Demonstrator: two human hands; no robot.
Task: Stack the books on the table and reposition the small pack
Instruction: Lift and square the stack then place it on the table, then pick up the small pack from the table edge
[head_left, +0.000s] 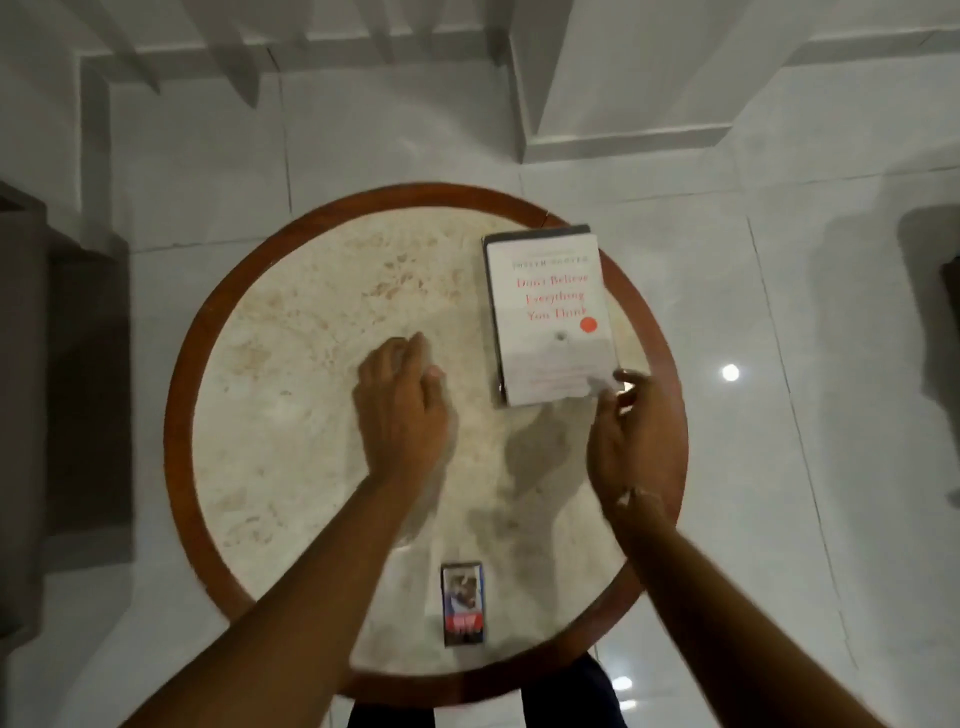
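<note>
Both bare forearms are extended forward. The left hand (402, 410) is held palm down, fingers curled slightly, nothing gripped. The right hand (631, 441) is turned on edge, fingers loosely spread and blurred, apparently empty; a band is seen at its wrist.

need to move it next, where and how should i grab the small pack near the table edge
Pinch the small pack across its two long sides, coming straight down from above. It lies flat on the table, a narrow upright rectangle, so thumb and fingers should span its width easily. Nothing crowds it, and the left hand looks a little nearer than the right hand.
</note>
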